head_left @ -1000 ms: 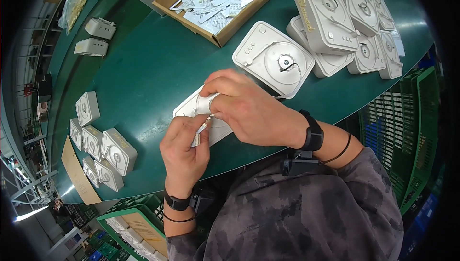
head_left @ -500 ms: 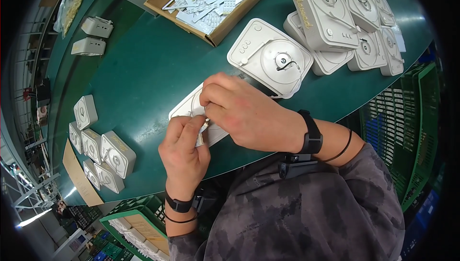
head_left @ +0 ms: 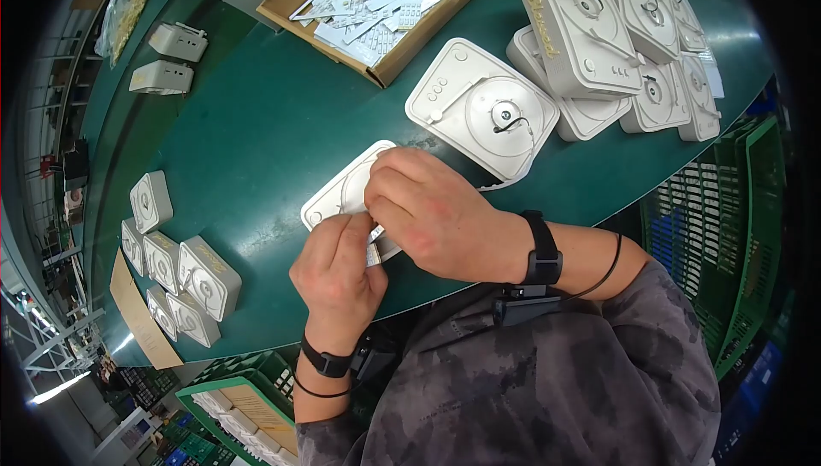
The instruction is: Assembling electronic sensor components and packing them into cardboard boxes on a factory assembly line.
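Observation:
Over a white plastic housing (head_left: 332, 195) lying on the table, both my hands meet with fingertips close together. My left hand (head_left: 336, 282) is closed in a pinch around a small pale strip (head_left: 374, 255), whose lower end shows between thumb and fingers. Bent and pressed together, the fingers of my right hand (head_left: 436, 222) work right beside it; what they hold is hidden. My hands cover much of the housing. Just beyond my right hand lies another white housing (head_left: 453, 94) with a round recess and a short black wire at its centre.
A cardboard box (head_left: 380, 68) of pale strips stands at the far side. Stacked white housings (head_left: 586, 30) fill the far right; several more (head_left: 209, 278) stand at left beside a cardboard piece (head_left: 141, 316). Green crates (head_left: 740, 227) flank the green table (head_left: 248, 132).
Both hands have shifted slightly, the left a little to the right and the right slightly down. More of the housing's far end shows beneath them.

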{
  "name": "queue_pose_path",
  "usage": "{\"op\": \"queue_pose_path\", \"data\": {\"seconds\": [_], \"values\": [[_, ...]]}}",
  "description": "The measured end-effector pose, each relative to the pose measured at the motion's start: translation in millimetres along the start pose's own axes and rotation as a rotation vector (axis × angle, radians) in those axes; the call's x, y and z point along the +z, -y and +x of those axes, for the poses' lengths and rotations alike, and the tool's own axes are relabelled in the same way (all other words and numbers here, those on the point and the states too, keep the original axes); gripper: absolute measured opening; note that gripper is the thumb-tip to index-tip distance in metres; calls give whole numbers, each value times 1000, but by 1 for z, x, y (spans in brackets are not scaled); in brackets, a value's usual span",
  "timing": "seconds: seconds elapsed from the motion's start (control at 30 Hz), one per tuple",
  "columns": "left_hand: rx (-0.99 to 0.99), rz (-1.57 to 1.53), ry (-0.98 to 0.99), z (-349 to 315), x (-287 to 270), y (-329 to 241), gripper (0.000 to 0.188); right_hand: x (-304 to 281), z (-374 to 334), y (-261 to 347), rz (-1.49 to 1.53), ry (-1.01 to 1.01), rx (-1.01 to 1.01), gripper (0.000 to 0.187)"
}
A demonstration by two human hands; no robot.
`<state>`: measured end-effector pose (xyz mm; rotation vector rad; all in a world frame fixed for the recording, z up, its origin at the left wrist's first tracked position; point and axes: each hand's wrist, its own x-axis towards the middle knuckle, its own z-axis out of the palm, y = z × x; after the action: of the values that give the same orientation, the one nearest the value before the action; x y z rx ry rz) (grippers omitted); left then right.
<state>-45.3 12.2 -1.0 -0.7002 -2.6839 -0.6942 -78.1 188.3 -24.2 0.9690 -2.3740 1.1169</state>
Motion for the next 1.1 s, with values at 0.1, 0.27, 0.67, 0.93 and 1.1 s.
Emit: {"op": "queue_pose_path", "data": {"seconds": [0.1, 0.27, 0.67, 0.93, 1.1], "values": [[-27, -15, 1, 0, 2, 2, 33, -3, 0, -4, 137, 10, 45, 16], [-32, -25, -51, -8, 8, 3, 33, 1, -6, -3, 228, -34, 74, 13], [-64, -6, -55, -9, 11, 4, 29, 3, -8, -2, 98, -18, 16, 17], [-265, -354, -155, -27, -9, 42, 15, -16, -31, 10, -192, 79, 69, 41], [-778, -578, -501, -16, -20, 53, 29, -69, -49, 26, 122, 124, 54, 43]]}}
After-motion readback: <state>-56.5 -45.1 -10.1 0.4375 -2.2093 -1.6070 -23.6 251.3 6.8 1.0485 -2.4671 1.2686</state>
